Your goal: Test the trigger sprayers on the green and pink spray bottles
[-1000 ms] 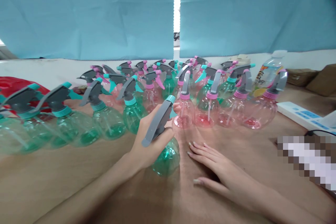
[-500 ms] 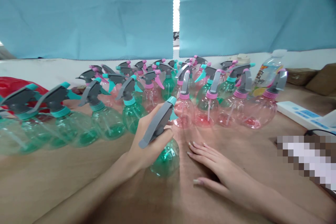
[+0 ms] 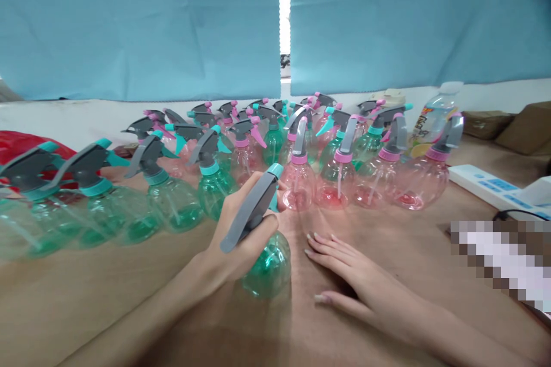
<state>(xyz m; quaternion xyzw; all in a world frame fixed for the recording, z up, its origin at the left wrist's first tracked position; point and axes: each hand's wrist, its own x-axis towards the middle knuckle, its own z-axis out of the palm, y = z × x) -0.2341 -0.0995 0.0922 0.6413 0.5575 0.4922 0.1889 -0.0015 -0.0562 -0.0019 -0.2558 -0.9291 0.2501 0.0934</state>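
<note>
My left hand (image 3: 241, 241) is wrapped round the neck of a green spray bottle (image 3: 269, 266) with a grey trigger head and turquoise nozzle. The bottle is near the middle of the table, its neck hidden by my fingers. To its right, my right hand (image 3: 353, 275) lies palm down with fingers stretched out, apart from any bottle. Beyond my hands stands a pink spray bottle (image 3: 298, 183) with a pink collar. A green spray bottle (image 3: 215, 189) with a turquoise collar is just behind my left hand.
Several green spray bottles (image 3: 174, 203) line the left, and pink ones (image 3: 419, 180) the right, with more rows behind. A drink bottle (image 3: 437, 114), a white power strip (image 3: 499, 186) and brown boxes (image 3: 527, 129) are at right. Red plastic (image 3: 26, 140) lies far left. Blue curtains (image 3: 142, 28) hang behind.
The whole view has shifted slightly. My left hand keeps its hold on the green spray bottle, which has tilted slightly at most. My right hand stays flat on the table.
</note>
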